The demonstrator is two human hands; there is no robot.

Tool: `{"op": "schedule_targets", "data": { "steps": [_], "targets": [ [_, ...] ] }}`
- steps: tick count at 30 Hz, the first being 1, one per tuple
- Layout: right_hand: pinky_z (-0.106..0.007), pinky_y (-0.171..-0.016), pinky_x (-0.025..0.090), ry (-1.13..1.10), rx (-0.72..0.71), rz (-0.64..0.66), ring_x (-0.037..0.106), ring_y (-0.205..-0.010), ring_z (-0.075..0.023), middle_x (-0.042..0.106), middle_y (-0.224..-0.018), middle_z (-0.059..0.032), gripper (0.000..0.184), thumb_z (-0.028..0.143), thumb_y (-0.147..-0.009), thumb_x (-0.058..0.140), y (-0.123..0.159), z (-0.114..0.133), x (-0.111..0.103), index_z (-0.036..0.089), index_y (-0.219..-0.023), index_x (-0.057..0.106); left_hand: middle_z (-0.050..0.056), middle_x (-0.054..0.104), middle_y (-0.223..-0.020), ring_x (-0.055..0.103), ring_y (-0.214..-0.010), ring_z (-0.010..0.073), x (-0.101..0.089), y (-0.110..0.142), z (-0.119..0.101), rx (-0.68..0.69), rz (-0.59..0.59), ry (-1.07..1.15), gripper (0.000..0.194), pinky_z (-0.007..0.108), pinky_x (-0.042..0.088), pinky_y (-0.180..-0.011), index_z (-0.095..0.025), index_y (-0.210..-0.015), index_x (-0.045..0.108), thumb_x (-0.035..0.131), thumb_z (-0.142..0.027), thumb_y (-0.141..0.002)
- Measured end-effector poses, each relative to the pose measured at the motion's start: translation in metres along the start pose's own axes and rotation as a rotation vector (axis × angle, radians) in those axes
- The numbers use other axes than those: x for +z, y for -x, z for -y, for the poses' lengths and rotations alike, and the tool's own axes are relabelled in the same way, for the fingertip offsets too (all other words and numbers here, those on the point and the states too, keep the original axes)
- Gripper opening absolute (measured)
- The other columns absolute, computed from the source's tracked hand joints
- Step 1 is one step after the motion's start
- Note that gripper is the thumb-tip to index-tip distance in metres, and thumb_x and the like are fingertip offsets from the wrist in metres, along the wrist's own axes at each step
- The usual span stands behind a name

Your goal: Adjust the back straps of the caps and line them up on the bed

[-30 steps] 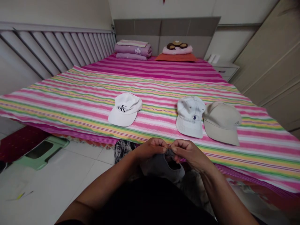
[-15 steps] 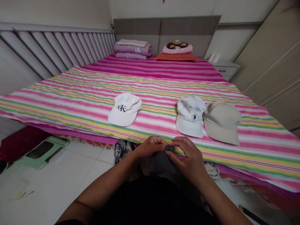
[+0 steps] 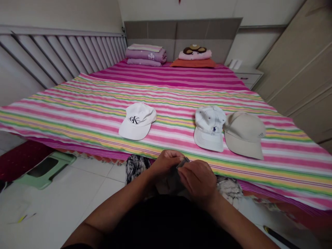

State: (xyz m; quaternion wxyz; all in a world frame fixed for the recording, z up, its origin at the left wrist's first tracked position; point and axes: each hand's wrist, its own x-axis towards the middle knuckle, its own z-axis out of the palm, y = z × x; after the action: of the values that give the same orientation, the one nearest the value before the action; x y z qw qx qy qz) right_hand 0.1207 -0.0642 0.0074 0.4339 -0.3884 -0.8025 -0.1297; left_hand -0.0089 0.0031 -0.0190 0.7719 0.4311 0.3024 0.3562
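My left hand [image 3: 164, 164] and my right hand [image 3: 198, 180] meet close in front of me, just below the bed's near edge. Both are closed on a dark grey cap [image 3: 173, 177]; the fingers pinch its back strap, and the right hand covers most of it. On the striped bedsheet [image 3: 90, 103] beyond lie three caps: a white cap with a black logo [image 3: 138, 121] left of centre, a white cap with a small blue emblem [image 3: 209, 127], and a beige cap [image 3: 243, 134] touching it on the right.
Folded purple bedding [image 3: 145, 55] and an orange pillow with a pink plush item [image 3: 195, 58] lie by the headboard. A green plastic stool [image 3: 44, 169] stands on the tiled floor at left. A nightstand [image 3: 245, 77] and wardrobe doors [image 3: 298, 69] are on the right.
My right hand has slid left over the grey cap and now covers it; one second ago the cap's opening showed between both hands. The caps on the bed have not moved.
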Motion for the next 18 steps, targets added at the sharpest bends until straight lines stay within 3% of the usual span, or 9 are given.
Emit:
{"op": "schedule_targets", "data": {
  "steps": [3,6,8,10,12,14,16,18],
  "targets": [
    [-0.032,-0.066,0.044,-0.146,0.055,-0.049,0.056,-0.071,-0.0177,0.063,-0.076,-0.0043,0.012,0.012,-0.075,0.054,0.005,-0.003,-0.010,0.020,-0.082,0.060,0.003,0.061,-0.063,0.053,-0.054,0.0092,-0.001,0.001,-0.004,0.013,0.016,0.037,0.020,0.021,0.039,-0.055,-0.010,-0.066,0.063,0.070,-0.029,-0.061],
    [-0.036,-0.072,0.044,-0.209,0.402,-0.105,0.057,-0.082,-0.0217,0.062,-0.086,-0.0072,0.014,0.021,-0.079,0.049,0.011,-0.018,-0.015,0.022,-0.088,0.060,0.004,0.061,-0.066,0.056,-0.057,0.0111,-0.006,0.001,-0.010,0.028,0.089,0.115,0.019,0.022,0.042,-0.056,-0.011,-0.063,0.061,0.070,-0.027,-0.059],
    [-0.037,-0.074,0.044,-0.396,0.732,0.000,0.057,-0.086,-0.0228,0.062,-0.089,-0.0081,0.020,0.031,-0.082,0.045,0.014,-0.032,-0.011,0.020,-0.090,0.059,0.005,0.061,-0.069,0.058,-0.057,0.0120,-0.010,0.000,-0.016,0.006,0.184,0.147,0.019,0.022,0.043,-0.055,-0.011,-0.063,0.061,0.070,-0.027,-0.059],
    [-0.036,-0.078,0.043,-0.740,0.935,0.205,0.056,-0.088,-0.0222,0.063,-0.093,-0.0075,0.031,0.042,-0.082,0.043,0.016,-0.042,-0.003,0.019,-0.094,0.059,0.006,0.061,-0.072,0.057,-0.055,0.0113,-0.013,-0.002,-0.022,-0.035,0.289,0.169,0.020,0.023,0.043,-0.054,-0.010,-0.064,0.061,0.070,-0.028,-0.060],
    [-0.034,-0.079,0.042,-1.088,0.994,0.349,0.056,-0.085,-0.0208,0.063,-0.092,-0.0064,0.040,0.051,-0.079,0.044,0.017,-0.046,0.006,0.018,-0.096,0.059,0.007,0.062,-0.074,0.055,-0.052,0.0102,-0.015,-0.006,-0.027,-0.065,0.359,0.181,0.019,0.024,0.044,-0.054,-0.010,-0.064,0.061,0.069,-0.028,-0.061],
    [-0.030,-0.070,0.043,-1.318,1.030,0.400,0.056,-0.072,-0.0175,0.062,-0.081,-0.0041,0.042,0.056,-0.075,0.048,0.017,-0.044,0.013,0.017,-0.087,0.060,0.008,0.063,-0.076,0.055,-0.051,0.0101,-0.016,-0.009,-0.032,-0.074,0.387,0.167,0.019,0.024,0.044,-0.054,-0.010,-0.064,0.061,0.068,-0.028,-0.061],
    [-0.024,-0.055,0.039,-1.441,1.109,0.366,0.049,-0.054,-0.0122,0.057,-0.063,0.0002,0.038,0.055,-0.071,0.055,0.015,-0.039,0.016,0.017,-0.072,0.058,0.010,0.063,-0.079,0.055,-0.051,0.0105,-0.018,-0.011,-0.036,-0.081,0.390,0.116,0.019,0.023,0.043,-0.053,-0.010,-0.065,0.062,0.068,-0.027,-0.060],
    [-0.021,-0.045,0.031,-1.484,1.198,0.239,0.040,-0.045,-0.0085,0.050,-0.052,0.0037,0.034,0.049,-0.067,0.062,0.011,-0.035,0.016,0.017,-0.062,0.054,0.010,0.064,-0.081,0.055,-0.052,0.0111,-0.021,-0.012,-0.040,-0.104,0.373,0.068,0.020,0.024,0.042,-0.054,-0.009,-0.066,0.063,0.068,-0.028,-0.060]
  ]
}}
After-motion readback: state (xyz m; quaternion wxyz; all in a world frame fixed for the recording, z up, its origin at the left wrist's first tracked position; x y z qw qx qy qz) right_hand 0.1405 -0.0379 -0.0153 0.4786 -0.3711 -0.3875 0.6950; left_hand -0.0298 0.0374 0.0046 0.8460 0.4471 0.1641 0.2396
